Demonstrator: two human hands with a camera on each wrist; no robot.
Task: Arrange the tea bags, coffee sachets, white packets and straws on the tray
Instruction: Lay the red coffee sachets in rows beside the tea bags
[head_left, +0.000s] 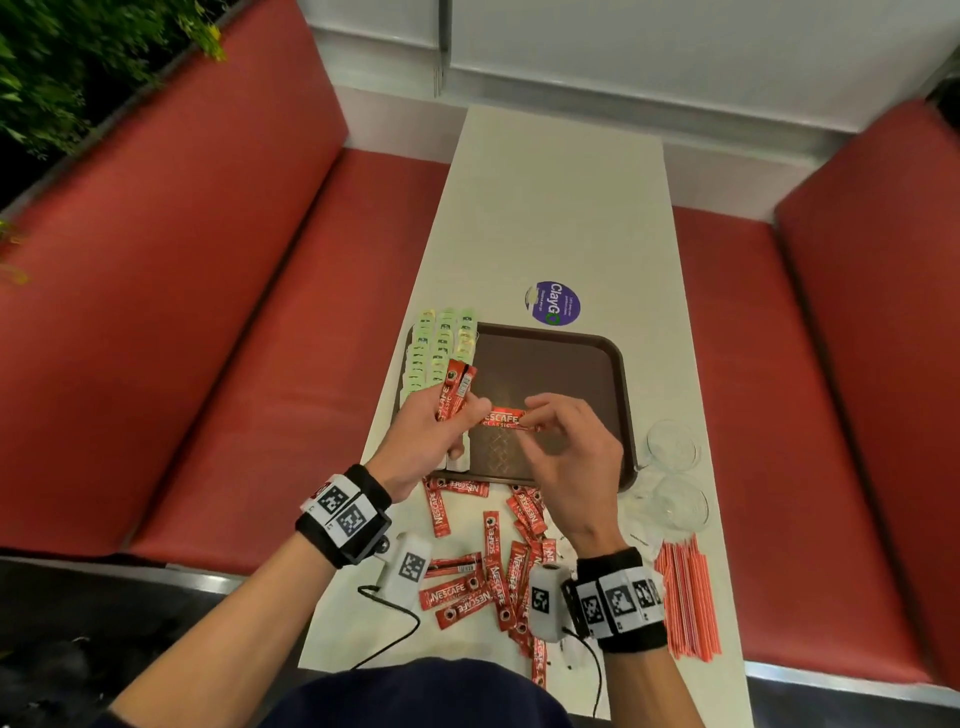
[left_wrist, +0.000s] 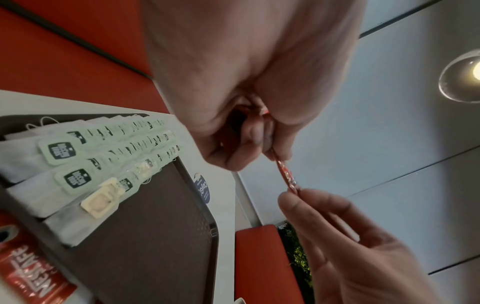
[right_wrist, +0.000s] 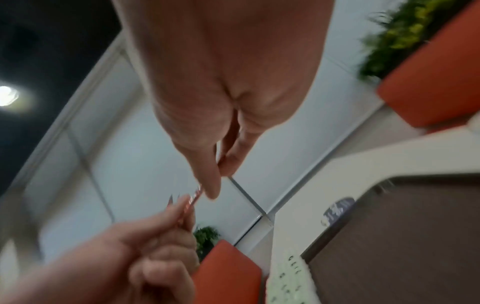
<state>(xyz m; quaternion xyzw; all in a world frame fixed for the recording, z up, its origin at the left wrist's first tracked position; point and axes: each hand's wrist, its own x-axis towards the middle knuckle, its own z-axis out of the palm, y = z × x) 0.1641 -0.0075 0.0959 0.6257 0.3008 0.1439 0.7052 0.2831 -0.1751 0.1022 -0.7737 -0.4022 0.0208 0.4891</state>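
Presently, a single coffee sachet (head_left: 506, 418) is held level above the brown tray (head_left: 621, 384), pinched at its right end by the right hand (head_left: 566, 447) and met at its left end by the fingertips of the left hand (head_left: 431, 431). A small bundle of further sachets (head_left: 456, 387) is gripped upright in the left hand's curled fingers. In the left wrist view the sachet is seen edge-on as a thin strip spanning the two hands. Three rows of tea bags (head_left: 441, 348) with green tags are already laid along the tray's left side; the remainder of the tray floor is bare. Loose coffee sachets (head_left: 488, 561) are scattered on the table (head_left: 561, 218) near the tray's front edge, and a bundle of orange straws (head_left: 685, 597) lies to the right, beside two clear glass vessels (head_left: 675, 467). White packets cannot be identified with certainty. The sachets are judged light, thin and flexible, with a glossy film likely to slip when stacked; a pinch at the sealed ends, as applied now, is considered the soundest hold, since the powder-filled middle will bend. The tea bags are judged soft, and their strings liable to snag if brushed while sachets are set beside them.
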